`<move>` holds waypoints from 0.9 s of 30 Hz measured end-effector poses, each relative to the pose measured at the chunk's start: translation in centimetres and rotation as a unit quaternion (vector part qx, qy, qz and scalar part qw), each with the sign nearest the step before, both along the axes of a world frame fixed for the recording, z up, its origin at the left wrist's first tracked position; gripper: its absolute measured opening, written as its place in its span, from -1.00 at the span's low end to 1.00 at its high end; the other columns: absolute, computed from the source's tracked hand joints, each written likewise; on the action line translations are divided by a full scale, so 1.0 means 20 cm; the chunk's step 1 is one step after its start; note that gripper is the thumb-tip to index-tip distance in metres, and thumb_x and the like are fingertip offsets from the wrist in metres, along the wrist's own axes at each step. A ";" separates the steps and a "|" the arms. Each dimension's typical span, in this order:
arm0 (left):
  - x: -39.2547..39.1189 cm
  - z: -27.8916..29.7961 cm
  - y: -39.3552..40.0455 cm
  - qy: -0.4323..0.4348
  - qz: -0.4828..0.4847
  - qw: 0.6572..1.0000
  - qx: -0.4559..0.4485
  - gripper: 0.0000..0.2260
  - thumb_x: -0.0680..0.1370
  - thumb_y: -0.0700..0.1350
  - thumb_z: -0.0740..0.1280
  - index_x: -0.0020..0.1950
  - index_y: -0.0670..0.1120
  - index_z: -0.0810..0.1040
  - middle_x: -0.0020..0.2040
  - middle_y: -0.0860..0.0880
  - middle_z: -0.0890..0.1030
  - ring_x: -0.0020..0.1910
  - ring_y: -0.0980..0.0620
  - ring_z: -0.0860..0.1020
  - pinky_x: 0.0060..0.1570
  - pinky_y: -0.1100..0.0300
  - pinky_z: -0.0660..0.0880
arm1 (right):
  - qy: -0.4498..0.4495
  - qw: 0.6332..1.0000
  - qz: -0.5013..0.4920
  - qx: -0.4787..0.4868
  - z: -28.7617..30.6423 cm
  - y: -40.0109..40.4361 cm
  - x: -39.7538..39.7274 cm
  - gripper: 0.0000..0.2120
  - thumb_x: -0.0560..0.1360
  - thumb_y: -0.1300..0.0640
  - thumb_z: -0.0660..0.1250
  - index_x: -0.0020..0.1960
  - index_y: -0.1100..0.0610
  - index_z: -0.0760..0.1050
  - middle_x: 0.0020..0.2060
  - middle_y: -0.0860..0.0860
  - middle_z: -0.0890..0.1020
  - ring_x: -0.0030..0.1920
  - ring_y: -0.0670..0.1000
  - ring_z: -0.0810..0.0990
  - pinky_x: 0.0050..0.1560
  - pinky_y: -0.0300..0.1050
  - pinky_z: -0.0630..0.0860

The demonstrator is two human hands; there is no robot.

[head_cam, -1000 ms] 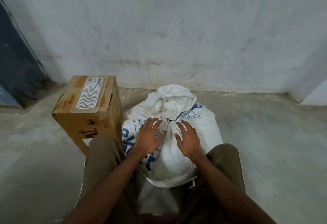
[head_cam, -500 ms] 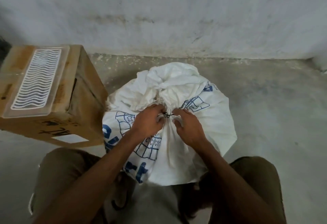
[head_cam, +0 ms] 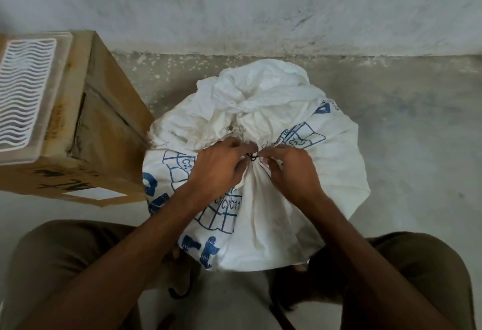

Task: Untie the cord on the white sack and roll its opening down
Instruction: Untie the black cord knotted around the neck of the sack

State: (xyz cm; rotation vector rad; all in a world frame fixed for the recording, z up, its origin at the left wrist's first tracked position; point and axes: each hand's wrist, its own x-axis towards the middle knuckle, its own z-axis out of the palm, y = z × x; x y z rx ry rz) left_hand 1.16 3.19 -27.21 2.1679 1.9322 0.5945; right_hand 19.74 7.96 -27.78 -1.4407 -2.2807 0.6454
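Note:
A white sack point(head_cam: 326, 168) with blue print stands on the floor between my knees. Its top is gathered into a neck, and the bunched opening flops toward the wall. A thin dark cord point(head_cam: 252, 156) is knotted around that neck. My left hand point(head_cam: 219, 166) has its fingers curled in at the knot from the left. From the right, my right hand point(head_cam: 290, 170) pinches at the same knot. Both sets of fingertips meet at the cord, and they hide most of it.
A brown cardboard box point(head_cam: 104, 126) stands close to the sack's left side, with a clear plastic tray point(head_cam: 26, 94) on its top. A stained wall point(head_cam: 260, 8) rises just behind the sack. Bare concrete floor point(head_cam: 417, 134) lies to the right.
My hands went from lying flat on the sack to curling in at the knot on its neck. The camera has moved closer and tilted further down.

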 end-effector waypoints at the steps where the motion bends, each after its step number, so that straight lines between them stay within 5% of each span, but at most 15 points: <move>1: 0.02 0.01 -0.01 0.025 0.007 1.000 0.014 -0.74 0.52 -0.09 0.39 0.19 0.11 0.62 -0.02 0.01 0.63 -0.19 -0.09 0.65 -0.38 0.12 0.54 | 0.002 1.000 -0.002 0.000 0.00 0.00 0.00 -0.73 0.50 0.19 0.33 0.06 -0.09 0.68 -0.03 -0.12 0.72 -0.03 0.01 0.68 -0.06 -0.01 0.62; 6: 0.10 0.03 -0.05 0.091 0.016 0.996 -0.005 -0.82 0.52 -0.05 0.38 0.10 0.06 0.67 -0.08 0.01 0.65 -0.25 -0.11 0.65 -0.39 0.19 0.32 | 0.006 1.000 -0.009 -0.013 0.01 0.01 -0.02 -0.74 0.47 0.18 0.34 0.04 -0.08 0.71 -0.03 -0.10 0.74 -0.04 0.03 0.69 -0.03 0.00 0.63; 12: 0.10 0.06 -0.05 0.089 0.022 0.995 -0.028 -0.75 0.58 -0.10 0.32 0.25 0.01 0.59 0.01 -0.07 0.58 -0.07 -0.13 0.61 -0.33 0.12 0.36 | -0.006 1.000 -0.006 -0.024 0.01 0.00 -0.02 -0.79 0.51 0.14 0.35 0.03 -0.10 0.68 -0.03 -0.10 0.71 -0.04 0.03 0.66 -0.07 0.00 0.61; 17: 0.02 0.05 0.01 0.036 0.014 0.997 -0.070 -0.73 0.61 0.01 0.30 0.30 0.21 0.51 0.09 -0.05 0.51 0.09 -0.11 0.57 -0.14 0.03 0.51 | 0.002 1.000 0.001 -0.024 -0.01 0.00 -0.01 -0.71 0.49 0.21 0.40 0.12 -0.10 0.69 0.07 -0.11 0.71 0.05 0.02 0.68 0.02 0.01 0.63; 27: 0.02 0.02 0.06 0.089 -0.023 0.988 -0.122 -0.76 0.61 0.05 0.28 0.26 0.23 0.54 0.22 -0.08 0.48 0.14 -0.15 0.58 0.00 -0.07 0.55 | -0.028 0.997 0.067 -0.029 -0.05 -0.02 0.01 -0.78 0.54 0.12 0.30 0.13 -0.05 0.62 0.08 -0.07 0.66 0.11 0.02 0.60 0.04 0.05 0.60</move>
